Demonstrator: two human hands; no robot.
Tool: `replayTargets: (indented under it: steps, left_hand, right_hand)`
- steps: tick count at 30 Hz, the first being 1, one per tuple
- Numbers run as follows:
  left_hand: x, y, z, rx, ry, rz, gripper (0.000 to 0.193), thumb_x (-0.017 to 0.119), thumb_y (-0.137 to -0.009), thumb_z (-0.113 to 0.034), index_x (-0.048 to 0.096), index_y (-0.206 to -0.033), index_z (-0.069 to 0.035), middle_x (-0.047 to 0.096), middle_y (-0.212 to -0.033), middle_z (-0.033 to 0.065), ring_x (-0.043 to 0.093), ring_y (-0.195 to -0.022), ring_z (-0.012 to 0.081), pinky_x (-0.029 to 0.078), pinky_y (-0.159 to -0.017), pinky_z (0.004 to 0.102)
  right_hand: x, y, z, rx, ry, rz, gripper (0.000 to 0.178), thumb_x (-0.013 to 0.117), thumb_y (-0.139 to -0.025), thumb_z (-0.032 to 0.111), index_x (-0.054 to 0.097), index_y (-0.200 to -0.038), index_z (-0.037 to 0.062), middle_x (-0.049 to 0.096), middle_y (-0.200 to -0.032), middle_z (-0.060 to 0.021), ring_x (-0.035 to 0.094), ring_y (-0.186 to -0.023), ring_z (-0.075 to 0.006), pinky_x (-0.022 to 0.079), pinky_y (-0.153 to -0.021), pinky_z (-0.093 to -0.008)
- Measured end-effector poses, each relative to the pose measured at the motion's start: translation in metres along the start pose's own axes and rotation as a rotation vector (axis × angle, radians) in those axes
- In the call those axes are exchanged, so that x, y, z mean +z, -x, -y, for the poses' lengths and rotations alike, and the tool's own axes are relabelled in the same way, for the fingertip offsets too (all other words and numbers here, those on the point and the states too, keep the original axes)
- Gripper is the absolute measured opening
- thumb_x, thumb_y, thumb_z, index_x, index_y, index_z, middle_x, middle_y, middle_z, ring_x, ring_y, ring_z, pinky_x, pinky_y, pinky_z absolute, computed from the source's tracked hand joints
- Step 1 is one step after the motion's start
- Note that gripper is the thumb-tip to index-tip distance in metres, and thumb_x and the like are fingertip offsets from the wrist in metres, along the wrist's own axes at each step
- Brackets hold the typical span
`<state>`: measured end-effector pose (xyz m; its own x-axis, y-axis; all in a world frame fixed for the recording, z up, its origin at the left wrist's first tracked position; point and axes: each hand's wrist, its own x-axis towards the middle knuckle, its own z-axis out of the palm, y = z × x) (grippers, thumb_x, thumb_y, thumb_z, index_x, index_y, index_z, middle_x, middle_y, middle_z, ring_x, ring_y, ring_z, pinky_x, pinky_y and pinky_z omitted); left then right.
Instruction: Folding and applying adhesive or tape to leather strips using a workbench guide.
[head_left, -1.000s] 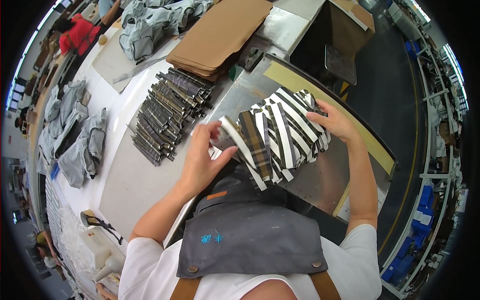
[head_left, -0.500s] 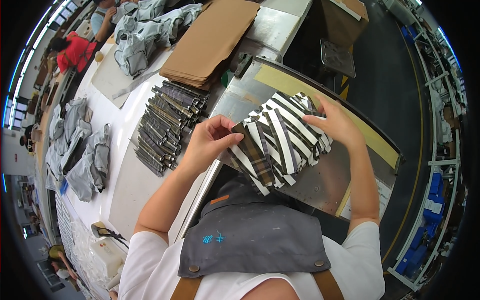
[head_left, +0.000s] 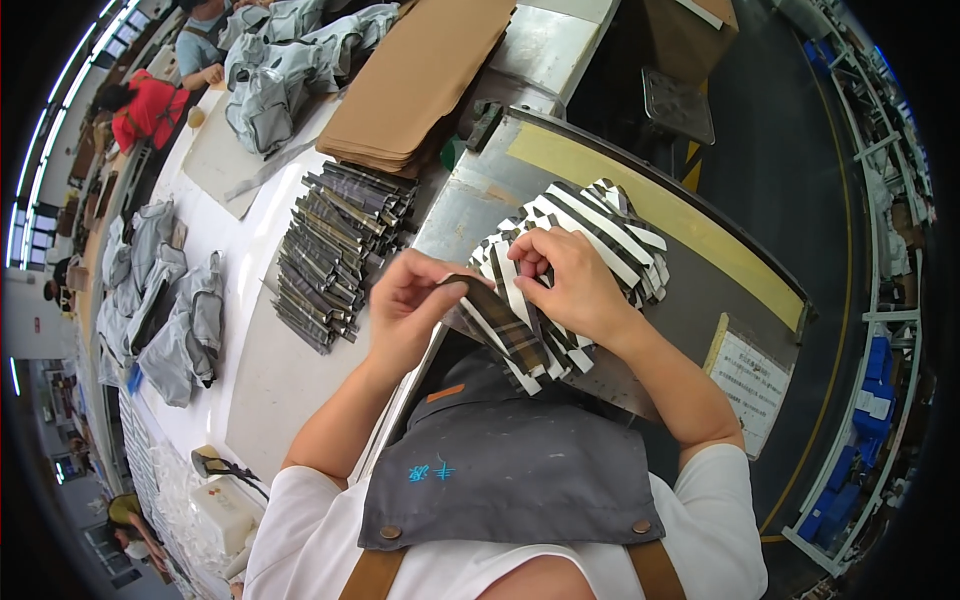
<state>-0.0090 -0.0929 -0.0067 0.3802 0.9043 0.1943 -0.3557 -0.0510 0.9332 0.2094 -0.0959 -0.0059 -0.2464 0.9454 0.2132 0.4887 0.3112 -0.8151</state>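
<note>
My left hand (head_left: 408,308) pinches the upper end of a brown-and-dark plaid fabric strip (head_left: 512,330) between thumb and fingers. That end is lifted and curled, while the rest slopes down toward my apron over other strips. Close beside it, my right hand (head_left: 572,285) is over the pile with its fingers curled in and thumb near the forefinger; whatever is between them is hidden. The pile of white and dark plaid strips (head_left: 600,235) lies fanned and overlapping on the metal table (head_left: 470,205).
Bundled dark folded strips (head_left: 335,255) lie left on the white table (head_left: 215,230). Behind them is a stack of brown card sheets (head_left: 415,85). Grey garments (head_left: 160,300) lie farther left. A printed sheet (head_left: 748,385) is at the metal table's right side. Co-workers stand at far left.
My right hand has moved left from the pile's right edge to its middle, its fingers curling in. The strip's end at my left hand has lifted and curled.
</note>
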Motion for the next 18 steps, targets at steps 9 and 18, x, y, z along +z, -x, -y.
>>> replayTargets:
  steps: [9, 18]
  left_hand:
    - [-0.013, -0.033, -0.06, 0.463, 0.377, -0.332, 0.009, 0.051, -0.1, -0.003, 0.046, -0.106, -0.009, 0.066, -0.106, 0.0216, 0.066, -0.095, 0.0277, 0.053, -0.088, 0.0377]
    - [0.075, -0.068, 0.003, 0.891, -0.822, 0.454, 0.028, 0.07, -0.08, -0.014, 0.062, -0.104, -0.002, 0.062, -0.115, 0.0175, 0.064, -0.101, 0.0334, 0.054, -0.08, 0.0403]
  right_hand:
    - [-0.005, 0.003, -0.011, -0.22, 0.161, -0.141, 0.019, 0.067, -0.077, 0.0, 0.065, -0.095, 0.0054, 0.063, -0.092, -0.0077, 0.06, -0.085, -0.0232, 0.044, -0.085, -0.0358]
    - [-0.057, 0.02, 0.02, 0.542, -1.004, -0.285, 0.032, 0.053, -0.101, 0.023, 0.057, -0.12, -0.0024, 0.063, -0.102, -0.0075, 0.061, -0.09, -0.0137, 0.049, -0.078, -0.0261]
